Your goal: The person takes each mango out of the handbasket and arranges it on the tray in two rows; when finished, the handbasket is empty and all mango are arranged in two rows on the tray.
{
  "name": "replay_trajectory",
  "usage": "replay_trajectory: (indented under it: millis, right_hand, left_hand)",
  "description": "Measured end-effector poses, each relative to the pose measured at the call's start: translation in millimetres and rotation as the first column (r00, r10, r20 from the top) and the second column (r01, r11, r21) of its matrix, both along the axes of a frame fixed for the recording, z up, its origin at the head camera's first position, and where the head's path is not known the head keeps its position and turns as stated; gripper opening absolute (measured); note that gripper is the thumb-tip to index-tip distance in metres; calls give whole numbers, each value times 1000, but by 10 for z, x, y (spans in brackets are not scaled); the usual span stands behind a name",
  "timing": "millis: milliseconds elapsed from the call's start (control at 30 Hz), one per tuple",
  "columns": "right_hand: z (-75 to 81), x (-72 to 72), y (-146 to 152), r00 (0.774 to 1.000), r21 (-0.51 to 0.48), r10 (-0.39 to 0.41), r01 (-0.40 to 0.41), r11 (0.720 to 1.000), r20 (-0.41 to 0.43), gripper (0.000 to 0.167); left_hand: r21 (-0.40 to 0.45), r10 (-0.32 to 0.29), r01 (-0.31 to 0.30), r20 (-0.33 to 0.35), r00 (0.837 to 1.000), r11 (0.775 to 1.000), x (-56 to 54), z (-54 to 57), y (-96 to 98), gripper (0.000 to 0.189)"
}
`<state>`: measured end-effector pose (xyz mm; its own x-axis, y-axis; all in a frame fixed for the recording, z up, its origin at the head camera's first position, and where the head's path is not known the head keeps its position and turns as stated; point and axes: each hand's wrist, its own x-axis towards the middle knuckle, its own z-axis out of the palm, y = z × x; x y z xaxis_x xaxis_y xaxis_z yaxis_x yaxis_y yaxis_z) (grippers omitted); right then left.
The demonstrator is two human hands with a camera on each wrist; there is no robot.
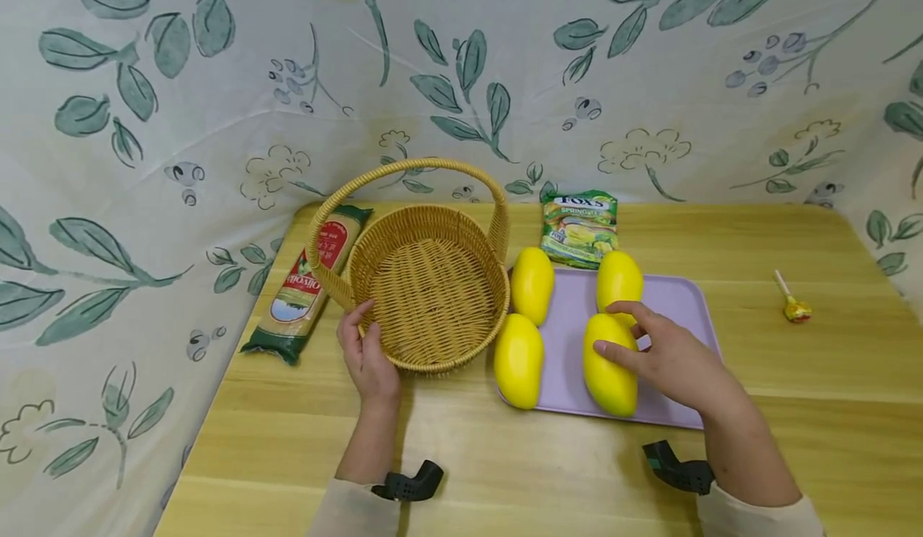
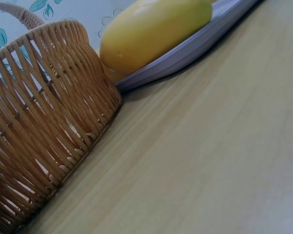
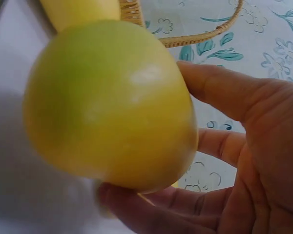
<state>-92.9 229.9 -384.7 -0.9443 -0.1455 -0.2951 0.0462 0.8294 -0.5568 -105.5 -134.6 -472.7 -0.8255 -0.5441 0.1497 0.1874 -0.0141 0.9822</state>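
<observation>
A round wicker basket (image 1: 433, 304) with a tall arched handle stands on the table with nothing inside it. At its near left side my left hand (image 1: 371, 365) holds the rim, fingertips over the edge. My right hand (image 1: 674, 361) grips a yellow mango (image 1: 609, 369) at the near right of a lilac tray (image 1: 566, 369); the right wrist view has thumb and fingers round this mango (image 3: 112, 107). Another mango (image 1: 618, 280) lies just behind it. Two more, a far-left mango (image 1: 532, 287) and a near-left mango (image 1: 519, 361), lie along the tray's left edge.
A green candy bag (image 1: 580, 228) lies behind the tray. Left of the basket is a pasta packet (image 1: 306, 284), partly behind the handle. A lollipop (image 1: 795, 308) rests on the right of the wooden table (image 1: 490, 473). Patterned cloth (image 1: 476, 64) hangs behind.
</observation>
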Motion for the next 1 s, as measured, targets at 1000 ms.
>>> replay_trajectory:
  millis: [1000]
  right_hand:
    - [-30, -24, -72, 999, 101, 16, -20, 995, 38, 80]
  left_hand:
    - [-66, 280, -354, -483, 829, 933, -9, 178, -23, 9]
